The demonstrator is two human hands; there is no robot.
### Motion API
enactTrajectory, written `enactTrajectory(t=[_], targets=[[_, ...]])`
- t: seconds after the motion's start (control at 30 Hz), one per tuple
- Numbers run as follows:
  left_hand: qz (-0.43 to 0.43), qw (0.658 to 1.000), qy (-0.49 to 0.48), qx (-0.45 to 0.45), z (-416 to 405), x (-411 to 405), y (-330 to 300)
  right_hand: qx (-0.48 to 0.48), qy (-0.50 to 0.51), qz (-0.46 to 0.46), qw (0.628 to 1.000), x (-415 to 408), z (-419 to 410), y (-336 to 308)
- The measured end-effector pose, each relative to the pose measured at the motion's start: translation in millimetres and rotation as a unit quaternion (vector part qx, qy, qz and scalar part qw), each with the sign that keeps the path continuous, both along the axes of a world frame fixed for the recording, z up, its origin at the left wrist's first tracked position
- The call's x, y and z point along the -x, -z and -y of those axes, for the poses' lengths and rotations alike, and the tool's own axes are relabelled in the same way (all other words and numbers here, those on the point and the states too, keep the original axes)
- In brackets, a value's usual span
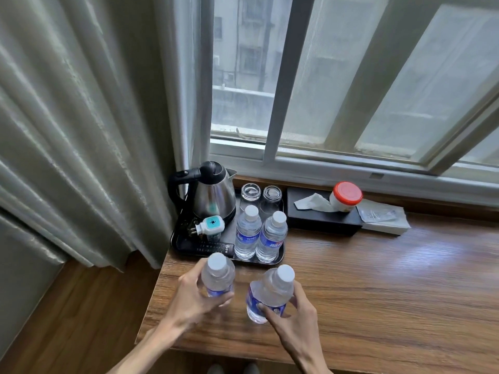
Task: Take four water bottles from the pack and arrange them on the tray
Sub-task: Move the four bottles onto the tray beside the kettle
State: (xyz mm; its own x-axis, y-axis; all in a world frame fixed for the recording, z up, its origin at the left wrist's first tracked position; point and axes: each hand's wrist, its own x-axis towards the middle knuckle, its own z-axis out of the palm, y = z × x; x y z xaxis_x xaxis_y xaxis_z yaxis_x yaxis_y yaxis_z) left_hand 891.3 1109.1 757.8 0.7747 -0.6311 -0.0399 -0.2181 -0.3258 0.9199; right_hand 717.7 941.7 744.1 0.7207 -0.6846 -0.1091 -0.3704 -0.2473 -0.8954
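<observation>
Left hand grips one clear plastic water bottle, right hand another, both upright, lower centre of frame. Black rectangular tray just above, two bottles standing on its right side; left hand nearer.

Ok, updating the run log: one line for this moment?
tray: two bottles upright | left hand: holds bottle | right hand: holds bottle | both short of tray
</observation>
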Motion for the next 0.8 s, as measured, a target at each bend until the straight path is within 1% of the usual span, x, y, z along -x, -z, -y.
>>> enactTrajectory(t=[0.2,0.3,0.47,0.8], targets=[[0.008,0.998,-0.065,0.014,12,-43,-16,0.018,0.046,-0.001,0.999,4,48,-13],[0.014,0.996,-0.082,0.023,25,-65,-24,0.037,0.062,0.003,0.997,-4,80,-23],[0.037,0.994,-0.103,0.029,50,-97,-38,0.06,0.058,0.002,0.997,-30,128,-35],[0.039,0.993,-0.102,0.043,89,-113,-47,0.037,0.028,0.001,0.999,-83,172,-25]])
